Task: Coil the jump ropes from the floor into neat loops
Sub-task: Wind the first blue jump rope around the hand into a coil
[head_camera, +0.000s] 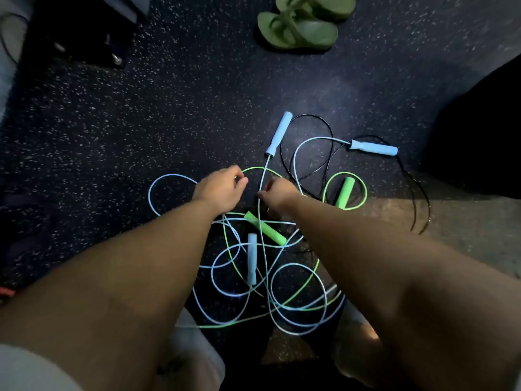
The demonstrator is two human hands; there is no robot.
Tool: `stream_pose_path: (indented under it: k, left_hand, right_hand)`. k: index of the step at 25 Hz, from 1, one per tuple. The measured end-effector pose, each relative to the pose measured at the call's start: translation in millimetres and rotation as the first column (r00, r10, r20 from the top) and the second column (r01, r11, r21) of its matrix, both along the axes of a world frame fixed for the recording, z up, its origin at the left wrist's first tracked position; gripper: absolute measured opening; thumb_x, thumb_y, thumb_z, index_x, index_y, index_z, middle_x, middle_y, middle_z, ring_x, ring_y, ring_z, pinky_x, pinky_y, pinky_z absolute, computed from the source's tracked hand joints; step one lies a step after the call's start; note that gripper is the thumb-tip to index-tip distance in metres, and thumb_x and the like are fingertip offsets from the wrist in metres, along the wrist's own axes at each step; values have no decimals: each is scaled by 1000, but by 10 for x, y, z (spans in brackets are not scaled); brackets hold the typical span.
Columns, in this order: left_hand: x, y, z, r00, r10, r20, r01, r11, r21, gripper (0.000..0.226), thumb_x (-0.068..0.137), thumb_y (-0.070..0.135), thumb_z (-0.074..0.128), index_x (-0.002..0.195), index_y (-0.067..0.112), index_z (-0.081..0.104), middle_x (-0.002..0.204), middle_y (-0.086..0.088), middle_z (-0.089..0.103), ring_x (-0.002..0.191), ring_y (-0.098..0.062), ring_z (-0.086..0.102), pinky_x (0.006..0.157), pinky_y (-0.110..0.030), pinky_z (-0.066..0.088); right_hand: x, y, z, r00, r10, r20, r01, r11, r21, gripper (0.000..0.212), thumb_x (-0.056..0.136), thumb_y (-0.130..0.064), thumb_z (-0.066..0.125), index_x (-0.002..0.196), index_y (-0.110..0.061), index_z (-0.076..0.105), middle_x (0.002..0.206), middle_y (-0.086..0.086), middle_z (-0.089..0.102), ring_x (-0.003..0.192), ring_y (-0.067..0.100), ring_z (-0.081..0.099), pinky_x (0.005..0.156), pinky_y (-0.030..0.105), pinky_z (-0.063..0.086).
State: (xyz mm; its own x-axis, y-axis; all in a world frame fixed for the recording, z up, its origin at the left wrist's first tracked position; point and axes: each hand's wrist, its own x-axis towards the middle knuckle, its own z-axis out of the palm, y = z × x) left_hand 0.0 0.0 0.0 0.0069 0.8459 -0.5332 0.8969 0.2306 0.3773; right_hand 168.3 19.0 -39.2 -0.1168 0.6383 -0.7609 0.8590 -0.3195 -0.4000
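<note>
Several jump ropes lie tangled on the dark speckled floor. A green rope (pixel 259 169) arcs between my hands; its green handles lie at centre (pixel 265 228) and to the right (pixel 344 192). Light blue handles lie far centre (pixel 279 133), far right (pixel 373 148) and near centre (pixel 251 258), their blue cords (pixel 296 277) looping over each other. A thin black rope (pixel 329 131) runs off to the right. My left hand (pixel 220 190) pinches the green rope's left end of the arc. My right hand (pixel 277 190) is closed on a pale blue cord where it crosses the green one.
A pair of green sandals (pixel 301 24) sits at the far centre. A black metal frame base with bolts (pixel 81 38) stands at the far left. A dark mass (pixel 479 136) fills the right side. My feet (pixel 355 342) are at the bottom, by the tangle.
</note>
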Motion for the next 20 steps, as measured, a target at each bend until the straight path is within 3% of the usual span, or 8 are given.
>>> stream_pose_path:
  k: [5, 8, 9, 10, 13, 15, 16, 20]
  left_hand:
    - [-74, 17, -473, 1000, -20, 2, 20, 999, -31, 19, 99, 43, 48, 112, 32, 57, 97, 10, 59, 96, -20, 59, 76, -35, 44]
    - [-125, -52, -601, 999, -2, 54, 3, 1000, -30, 23, 97, 37, 54, 120, 35, 55, 103, 10, 60, 101, -19, 61, 83, -36, 48]
    - [-133, -75, -624, 998, -7, 66, 8, 1000, -25, 31, 97, 34, 56, 127, 37, 52, 111, 8, 59, 107, -20, 60, 88, -37, 49]
    - [-150, -97, -628, 997, -35, 62, 36, 999, -17, 42, 96, 33, 56, 136, 40, 47, 123, 6, 56, 114, -21, 56, 93, -40, 48]
    - [-136, -67, -468, 984, -180, -8, 180, 979, 100, 55, 97, 32, 56, 148, 41, 39, 145, 6, 43, 126, -24, 46, 107, -43, 40]
    - [-82, 10, -263, 962, -269, -54, 275, 949, 154, 39, 99, 34, 53, 137, 38, 54, 143, 8, 48, 124, -25, 47, 105, -40, 38]
    - [-57, 42, -127, 957, -285, -56, 290, 945, 153, 31, 100, 36, 52, 129, 36, 60, 137, 7, 55, 120, -25, 50, 101, -39, 39]
    - [6, 74, 530, 987, -136, 80, 122, 979, 167, 16, 97, 41, 56, 97, 30, 69, 96, 0, 73, 92, -26, 65, 80, -37, 50]
  right_hand:
    - [-136, -74, -471, 989, -145, 31, 146, 989, -38, 59, 87, -35, 72, 132, -7, 46, 127, 11, 61, 118, 29, 59, 95, 33, 45]
    - [-243, -168, -574, 967, -237, -94, 231, 970, -70, 19, 90, -20, 69, 104, -15, 57, 93, 5, 65, 90, 24, 63, 87, 36, 50]
    - [-247, -210, -559, 959, -233, -159, 223, 972, -73, 6, 93, -16, 63, 92, -19, 58, 83, 4, 65, 80, 24, 64, 84, 41, 54]
    - [-235, -252, -588, 959, -190, -210, 186, 982, -39, 11, 96, -15, 57, 88, -22, 57, 77, 2, 64, 75, 25, 63, 81, 45, 56]
    - [-157, -261, -374, 954, 43, -296, -8, 993, 120, 19, 100, -20, 47, 110, -23, 63, 92, -2, 67, 87, 21, 60, 85, 32, 46]
    - [-64, -212, -17, 942, 109, -317, -37, 974, 224, 29, 102, -18, 47, 127, -18, 63, 108, -3, 70, 99, 14, 61, 87, 20, 37]
    - [-13, -197, 174, 933, 119, -339, -27, 964, 265, 30, 102, -18, 48, 128, -16, 63, 103, -8, 70, 93, 9, 62, 84, 17, 36]
    - [117, -208, 796, 941, 10, -340, 125, 920, 371, 24, 100, -36, 55, 95, -17, 68, 71, -11, 58, 67, 10, 52, 63, 27, 36]
